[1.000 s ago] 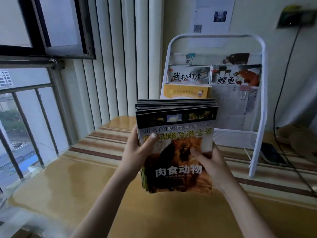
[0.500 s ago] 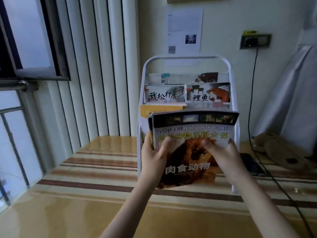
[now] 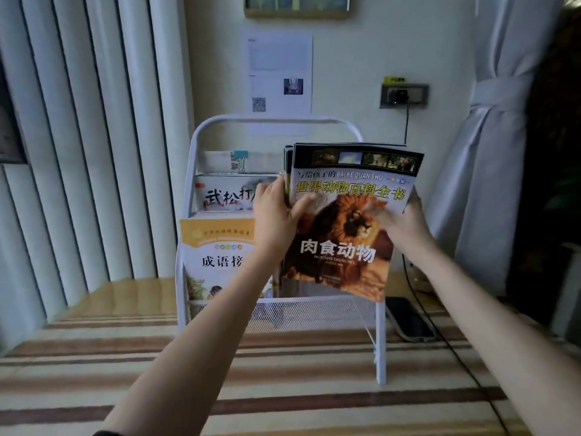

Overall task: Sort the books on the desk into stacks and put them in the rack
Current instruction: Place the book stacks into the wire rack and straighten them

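Observation:
I hold a stack of thin books upright, its front cover showing a lion, over the right half of the white metal rack. My left hand grips the stack's left edge and my right hand grips its right edge. The stack's lower end hangs above the rack's mesh front pocket. In the rack's left side stand an orange-topped book in the front tier and a book with red and black brush lettering in the tier behind. The stack hides the rack's right side.
The rack stands on a striped cloth over the desk. A dark phone with a cable lies right of the rack. Vertical blinds hang at the left, a tied white curtain at the right, a wall socket behind.
Both hands have carried the stack up and to the right, from in front of the rack's lower part to its right half. The view has moved closer to the rack.

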